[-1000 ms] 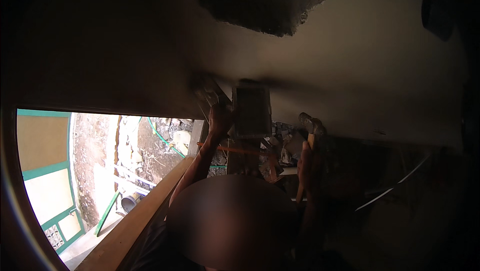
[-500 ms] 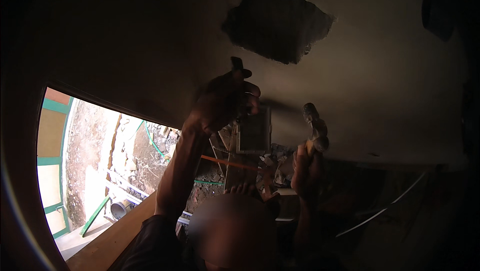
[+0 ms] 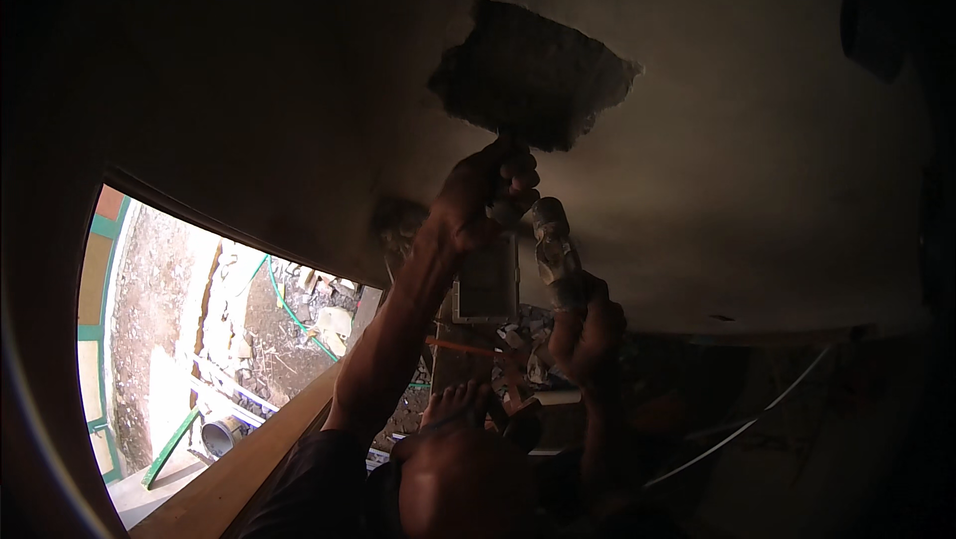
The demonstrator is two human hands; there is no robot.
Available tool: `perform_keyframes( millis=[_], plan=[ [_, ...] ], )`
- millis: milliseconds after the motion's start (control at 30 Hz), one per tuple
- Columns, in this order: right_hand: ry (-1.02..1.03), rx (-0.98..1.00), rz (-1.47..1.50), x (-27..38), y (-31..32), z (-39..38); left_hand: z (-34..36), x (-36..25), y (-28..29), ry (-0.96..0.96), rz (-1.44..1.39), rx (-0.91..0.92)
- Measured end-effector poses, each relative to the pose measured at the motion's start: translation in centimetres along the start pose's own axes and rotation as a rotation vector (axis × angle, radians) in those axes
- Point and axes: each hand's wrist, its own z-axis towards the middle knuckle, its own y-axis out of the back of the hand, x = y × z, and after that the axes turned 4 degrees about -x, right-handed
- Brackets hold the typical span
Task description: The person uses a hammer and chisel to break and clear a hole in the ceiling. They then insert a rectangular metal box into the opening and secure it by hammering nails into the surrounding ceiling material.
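A rough, dark hole [image 3: 533,76] is broken into the plastered surface in front of me. My left hand [image 3: 488,195] is raised to the hole's lower edge, fingers closed around a short dark tool that looks like a chisel [image 3: 516,140]. A square grey metal box [image 3: 486,282] sits just under that hand; whether the hand also holds it I cannot tell. To its right, my right hand [image 3: 590,330] grips the handle of a hammer [image 3: 553,240], whose head points up toward my left hand.
At the lower left a bright opening [image 3: 199,340] shows rubble, a green hose [image 3: 289,305], pipes and a wooden plank [image 3: 239,469]. A bare foot [image 3: 456,404] and an orange rod [image 3: 463,347] lie below the box. A white cable [image 3: 757,419] runs at the right.
My left hand has risen from beside the grey box up to the hole's lower edge. The right hand with the hammer has lifted a little, and the hole now sits lower in view.
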Motion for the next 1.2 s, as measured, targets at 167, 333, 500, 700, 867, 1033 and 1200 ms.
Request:
perform_keyframes(
  millis=[167, 333, 500, 700, 867, 1033, 1200],
  plan=[
    [0.195, 0.207, -0.232, -0.2, 0.9, 1.0, -0.1, 0.3, -1.4, -0.091, 0.295, -0.018],
    [0.325, 0.181, -0.223, -2.8, -1.6, 1.1, 0.6, -1.0, 2.2, -0.055, 0.14, 0.022],
    [0.227, 0.281, -0.457, -2.0, 1.2, 0.9, 2.7, 0.5, -0.9, 0.048, -0.121, -0.002],
    [0.317, 0.292, -0.368, -1.9, 0.1, 0.3, 1.1, -0.6, 1.7, 0.019, 0.242, 0.178],
    [0.168, 0.155, -0.086, -3.0, -0.9, -0.1, -0.8, 0.7, -2.2, -0.026, -0.132, -0.143],
    [0.115, 0.153, -0.21, -2.4, -0.2, 0.4, 0.2, 0.3, -0.9, 0.113, -0.305, 0.039],
    [-0.044, 0.151, -0.117, -2.7, -1.6, 1.0, 0.8, 0.3, 0.7, 0.014, -0.18, 0.027]
  ],
)
